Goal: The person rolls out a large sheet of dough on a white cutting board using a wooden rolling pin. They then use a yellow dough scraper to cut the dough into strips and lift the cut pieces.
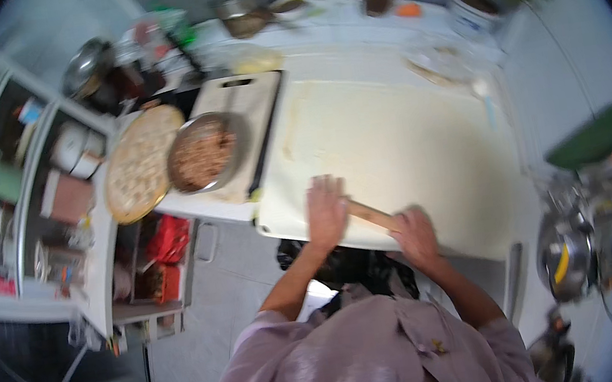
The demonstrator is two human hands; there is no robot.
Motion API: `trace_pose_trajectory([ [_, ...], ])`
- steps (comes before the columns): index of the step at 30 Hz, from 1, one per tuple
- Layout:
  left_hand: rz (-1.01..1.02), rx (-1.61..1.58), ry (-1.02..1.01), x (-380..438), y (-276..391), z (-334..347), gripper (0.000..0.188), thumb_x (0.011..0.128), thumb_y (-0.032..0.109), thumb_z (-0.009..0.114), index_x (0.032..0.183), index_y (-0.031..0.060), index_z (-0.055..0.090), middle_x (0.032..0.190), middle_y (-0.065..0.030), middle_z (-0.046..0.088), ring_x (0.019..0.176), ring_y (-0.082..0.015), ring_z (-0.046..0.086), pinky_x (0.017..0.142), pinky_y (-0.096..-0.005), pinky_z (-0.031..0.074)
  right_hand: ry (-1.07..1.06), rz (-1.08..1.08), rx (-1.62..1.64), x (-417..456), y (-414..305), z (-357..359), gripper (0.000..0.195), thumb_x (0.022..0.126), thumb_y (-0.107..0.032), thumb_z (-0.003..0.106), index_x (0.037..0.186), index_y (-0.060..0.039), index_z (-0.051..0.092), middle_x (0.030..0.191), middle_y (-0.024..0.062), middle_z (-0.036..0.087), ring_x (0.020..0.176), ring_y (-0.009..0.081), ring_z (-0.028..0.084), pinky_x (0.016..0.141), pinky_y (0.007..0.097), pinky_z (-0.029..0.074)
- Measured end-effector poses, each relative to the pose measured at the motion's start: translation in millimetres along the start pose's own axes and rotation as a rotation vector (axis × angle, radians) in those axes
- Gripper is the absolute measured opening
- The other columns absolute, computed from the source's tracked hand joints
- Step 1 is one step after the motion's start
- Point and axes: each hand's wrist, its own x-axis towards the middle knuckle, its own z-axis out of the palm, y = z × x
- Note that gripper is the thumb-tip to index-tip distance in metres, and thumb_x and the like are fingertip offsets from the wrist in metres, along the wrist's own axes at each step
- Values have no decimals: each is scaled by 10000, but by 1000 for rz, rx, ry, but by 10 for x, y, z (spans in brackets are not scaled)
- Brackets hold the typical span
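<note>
A wide, thin cream sheet, apparently dough (pixel 409 137), spreads over a pale board (pixel 278 200) and droops past the counter's front edge at the right. Across its near part lies a wooden rolling pin (pixel 372 215), slanting down to the right. My left hand (pixel 327 211) rests over the pin's left end, palm down with fingers stretched forward. The right end is under my right hand (pixel 416 234), whose fingers curl over it. Both pin ends are hidden by my hands. Blur softens the fine detail.
Left of the sheet, a metal bowl of minced filling (pixel 204 157) sits on a cutting board (pixel 239 101). Beside it is a round tray (pixel 143 163) of pale pieces. An open drawer (pixel 147 264) juts below. A potted plant (pixel 473 9) stands back right; metal cookware (pixel 566 255) lies right.
</note>
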Motion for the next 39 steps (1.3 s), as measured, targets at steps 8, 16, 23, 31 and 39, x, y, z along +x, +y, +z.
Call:
trace_pose_trajectory([
  [8,-54,-61,-103,1,30,-335,462,1055,323,416,1312,1,625,1451,-190,532,1476,-432,282,1208,-592,126,76,-106,-65,-194,-86,-219,277,887,-181,648,1140,-88,582,1065,91,532,1048,280,517,906,433,405],
  [16,132,144,-299,862,614,411,612,1056,417,391,1522,22,377,1623,-212,260,1521,-414,163,1230,-545,137,235,66,-30,-277,544,-483,369,852,-183,703,1201,-107,610,1090,86,528,1083,284,500,916,432,384],
  [23,160,75,-273,372,640,255,602,1041,352,420,1525,0,351,1602,-222,299,1493,-442,220,1215,-551,184,229,163,-60,-511,449,-315,359,835,-275,737,1120,-101,604,1094,89,529,1060,295,507,895,435,393],
  [31,130,-67,-219,-183,668,33,544,1059,328,391,1472,-23,437,1551,-233,384,1481,-447,252,1215,-551,186,199,27,-262,-757,462,-263,329,863,-276,722,1100,-96,582,1080,94,535,1033,284,540,863,431,414],
  [39,157,-118,-231,124,829,101,556,1061,342,390,1481,-20,432,1578,-239,352,1493,-437,242,1221,-552,165,156,141,-122,-1071,387,-483,363,888,-228,705,1152,-43,539,1084,123,535,1019,303,563,838,436,441],
])
